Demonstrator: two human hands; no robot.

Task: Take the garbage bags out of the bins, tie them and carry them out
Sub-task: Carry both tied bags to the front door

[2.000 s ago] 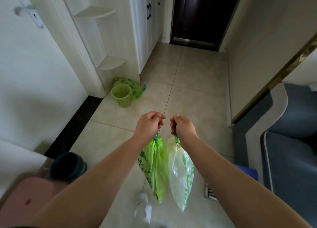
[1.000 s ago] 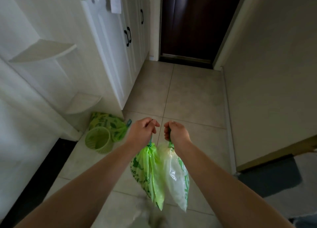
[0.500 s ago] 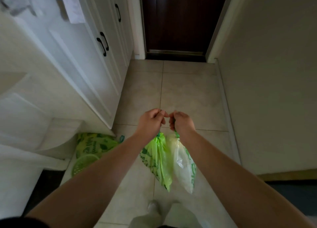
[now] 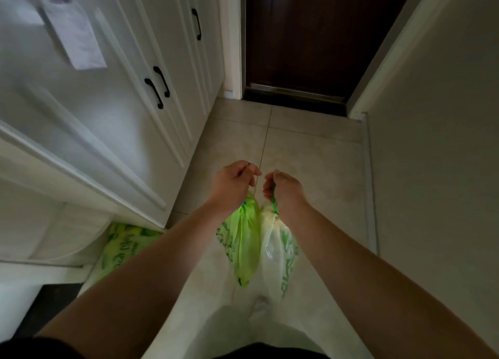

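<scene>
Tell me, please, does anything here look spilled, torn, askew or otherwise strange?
Nothing stands out. The left hand holds the green bag and the right hand holds the whitish bag; both hang closed, with no spill on the floor tiles. Another green bag lies beside the cabinet.

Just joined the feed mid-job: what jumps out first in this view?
Two tied garbage bags hang at centre frame: a green bag in the left hand and a whitish bag in the right hand. Straight ahead, a dark door closes off the tiled hallway, with white cabinets along the left.
</scene>
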